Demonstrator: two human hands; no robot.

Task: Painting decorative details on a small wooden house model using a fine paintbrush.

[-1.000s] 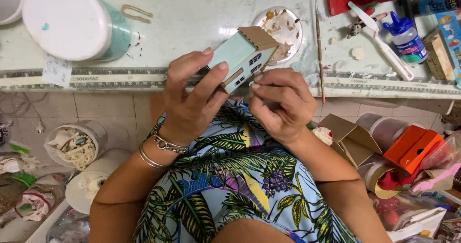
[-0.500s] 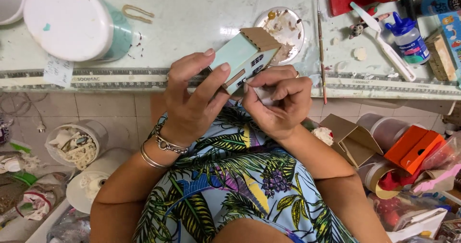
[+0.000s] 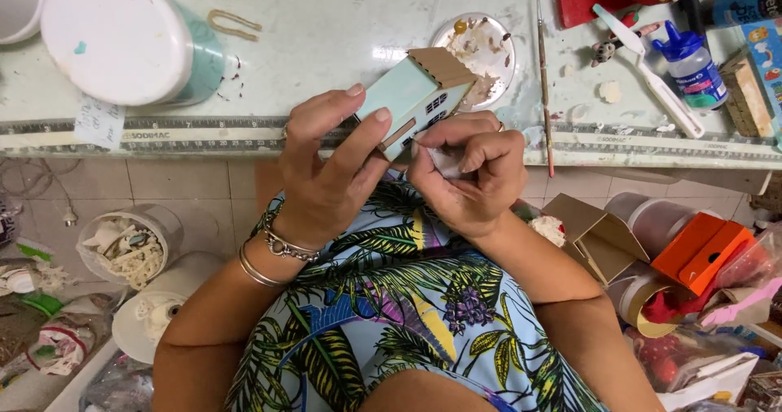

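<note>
A white tub (image 3: 114, 41) lies on the bench (image 3: 326, 29). The left hand (image 3: 326, 176) has its grip closed round a small pale-green model house (image 3: 415, 94) above the bench edge. The right hand (image 3: 472, 171) pinches a small white piece (image 3: 446, 161) beside it. A paintbrush (image 3: 543, 70) lies further right.

A blue-capped glue bottle (image 3: 688, 66) with a blue-and-white label lies on the worktable (image 3: 326, 29), upper right. A white paper tag (image 3: 99, 123) hangs at its left front edge.
</note>
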